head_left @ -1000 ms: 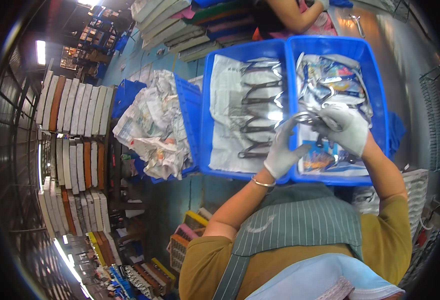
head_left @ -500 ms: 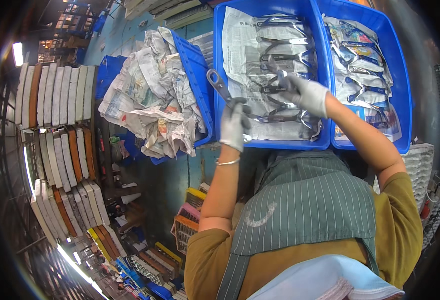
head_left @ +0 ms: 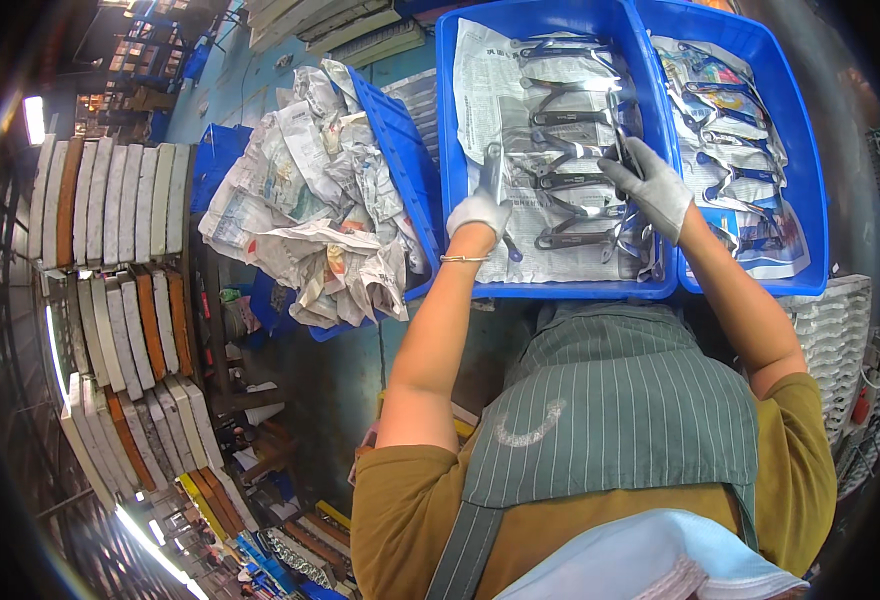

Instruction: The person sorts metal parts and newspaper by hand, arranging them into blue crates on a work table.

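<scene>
My left hand (head_left: 480, 212), in a pale work glove, is closed round a grey metal wrench (head_left: 491, 168) with a hole at its end, over the left side of the middle blue bin (head_left: 447, 110). Gloved too, my right hand (head_left: 655, 190) grips a dark metal wrench (head_left: 620, 140), held nearly upright at the bin's right side. Beneath both hands, several similar wrenches (head_left: 572, 117) lie sideways in a column on newspaper (head_left: 482, 95). One more tool (head_left: 511, 248) rests near my left wrist. The fingertips of both hands are partly hidden.
A second blue bin (head_left: 815, 200) with wrenches on newspaper adjoins on the right. Crumpled newspaper (head_left: 300, 190) heaps over a tilted blue crate (head_left: 395, 125) on the left. Stacked slabs (head_left: 110, 200) stand at far left; pale moulded trays (head_left: 830, 335) are beside my right elbow.
My left hand has moved slightly right and up, its wrench now more upright and over the newspaper. My right hand has shifted right, toward the bin's right wall.
</scene>
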Available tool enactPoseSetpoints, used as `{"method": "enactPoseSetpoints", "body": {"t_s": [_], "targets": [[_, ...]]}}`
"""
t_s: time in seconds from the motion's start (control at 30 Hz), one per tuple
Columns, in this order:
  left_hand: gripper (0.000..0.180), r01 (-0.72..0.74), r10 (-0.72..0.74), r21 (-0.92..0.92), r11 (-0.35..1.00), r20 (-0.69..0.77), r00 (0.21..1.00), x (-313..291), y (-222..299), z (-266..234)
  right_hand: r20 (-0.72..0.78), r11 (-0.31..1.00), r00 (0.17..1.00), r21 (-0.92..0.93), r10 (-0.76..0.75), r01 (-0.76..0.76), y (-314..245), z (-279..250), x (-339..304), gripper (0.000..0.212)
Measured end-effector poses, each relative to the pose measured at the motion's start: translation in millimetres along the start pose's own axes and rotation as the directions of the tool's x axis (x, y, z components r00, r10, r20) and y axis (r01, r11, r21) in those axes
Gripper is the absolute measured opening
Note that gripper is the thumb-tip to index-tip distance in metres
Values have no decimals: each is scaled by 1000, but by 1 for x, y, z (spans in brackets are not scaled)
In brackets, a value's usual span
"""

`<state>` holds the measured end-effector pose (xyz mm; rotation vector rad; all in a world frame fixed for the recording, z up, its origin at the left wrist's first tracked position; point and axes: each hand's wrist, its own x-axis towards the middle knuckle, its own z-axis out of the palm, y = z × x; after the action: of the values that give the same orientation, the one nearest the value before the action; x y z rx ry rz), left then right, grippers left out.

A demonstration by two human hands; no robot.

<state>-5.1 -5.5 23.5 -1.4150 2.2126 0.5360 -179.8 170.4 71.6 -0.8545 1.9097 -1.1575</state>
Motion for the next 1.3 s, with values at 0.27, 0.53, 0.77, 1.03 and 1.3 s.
{"method": "enactPoseSetpoints", "body": {"t_s": [0.27,0.53,0.77,1.03,1.3], "targets": [[39,-66,39,201,977,136,990,5,-9,26,398,691,790,-394,-466,606,-23,39,28,25],[36,-88,91,23,996,-187,978,-57,-23,-23,717,180,692,-673,-81,718,-10,117,95,21],[48,-151,297,294,944,-553,778,-41,-63,19,685,289,728,-690,-37,664,-24,130,123,22],[45,-266,388,284,921,-718,578,-30,-69,34,837,-244,448,-527,-315,814,-61,110,204,22],[44,-311,251,100,945,-831,496,-29,-83,44,483,592,778,-510,-402,623,-42,128,166,39]]}}
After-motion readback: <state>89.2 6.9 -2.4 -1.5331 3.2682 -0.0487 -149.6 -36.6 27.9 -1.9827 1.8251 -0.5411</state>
